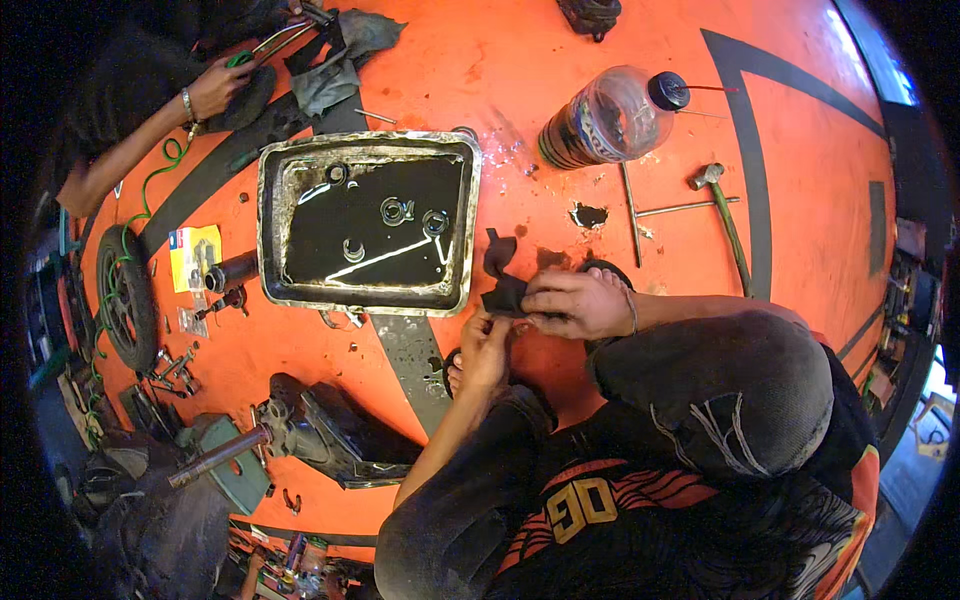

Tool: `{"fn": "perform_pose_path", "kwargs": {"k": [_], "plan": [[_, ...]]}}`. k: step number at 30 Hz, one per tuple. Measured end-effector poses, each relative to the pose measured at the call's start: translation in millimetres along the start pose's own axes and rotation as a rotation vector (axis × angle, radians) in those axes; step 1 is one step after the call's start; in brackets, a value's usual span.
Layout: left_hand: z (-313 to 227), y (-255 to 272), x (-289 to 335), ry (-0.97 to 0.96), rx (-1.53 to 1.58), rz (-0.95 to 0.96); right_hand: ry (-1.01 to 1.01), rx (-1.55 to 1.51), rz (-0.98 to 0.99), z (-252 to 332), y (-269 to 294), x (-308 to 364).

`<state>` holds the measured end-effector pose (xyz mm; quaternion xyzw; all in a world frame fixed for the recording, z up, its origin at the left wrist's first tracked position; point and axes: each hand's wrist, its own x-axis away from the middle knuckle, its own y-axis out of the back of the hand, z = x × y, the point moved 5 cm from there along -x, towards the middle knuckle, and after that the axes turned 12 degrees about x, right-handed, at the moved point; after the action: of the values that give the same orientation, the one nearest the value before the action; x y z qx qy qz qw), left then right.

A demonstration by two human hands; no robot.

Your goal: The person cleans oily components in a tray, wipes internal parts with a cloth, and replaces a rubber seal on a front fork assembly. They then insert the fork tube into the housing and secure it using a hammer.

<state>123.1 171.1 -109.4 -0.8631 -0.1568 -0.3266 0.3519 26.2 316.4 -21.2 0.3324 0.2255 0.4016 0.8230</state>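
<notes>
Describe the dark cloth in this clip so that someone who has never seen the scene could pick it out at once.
Start at the square metal tray of black oil on the orange floor. Just past its lower right corner, the left hand and right hand meet on a black rag. Unlike the grey rags at the top, it is small, darker and held off the floor.

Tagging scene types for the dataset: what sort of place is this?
Probably a vehicle repair workshop floor: a metal tray of dark oil with small parts, a hammer, a wheel. Both hands hold a dark rag.
</notes>
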Motion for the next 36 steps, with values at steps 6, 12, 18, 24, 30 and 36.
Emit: {"fn": "perform_pose_path", "kwargs": {"k": [6, 12, 18, 24, 30, 36], "plan": [[0.5, -3.7, 5.4, 0.125, 0.285, 0.094, 0.103, 0.134, 0.151, 4.2, -5.2, 2.3], [-3.2, -1.0, 8.7, 0.198, 0.301, 0.109, 0.172, 0.223, 0.351, 9.4, -9.7, 5.5], [-32.4, -6.3, 9.4, -0.009, 0.232, 0.201, -0.133, 0.008, 0.335, -23.8, -33.5, 24.1], [-26.5, -13.8, 9.4, 0.000, 0.241, 0.231, -0.709, -0.701, 0.136, -62.3, -32.0, 35.7], [-29.0, -8.9, 7.7, -0.143, -0.256, 0.220, -0.731, -0.858, 0.138, -51.7, -25.5, 23.8], [-34.9, -24.6, 9.6, -0.228, -0.520, 0.236, -0.571, -0.798, 0.045, -39.3, -15.0, 17.9]]}}
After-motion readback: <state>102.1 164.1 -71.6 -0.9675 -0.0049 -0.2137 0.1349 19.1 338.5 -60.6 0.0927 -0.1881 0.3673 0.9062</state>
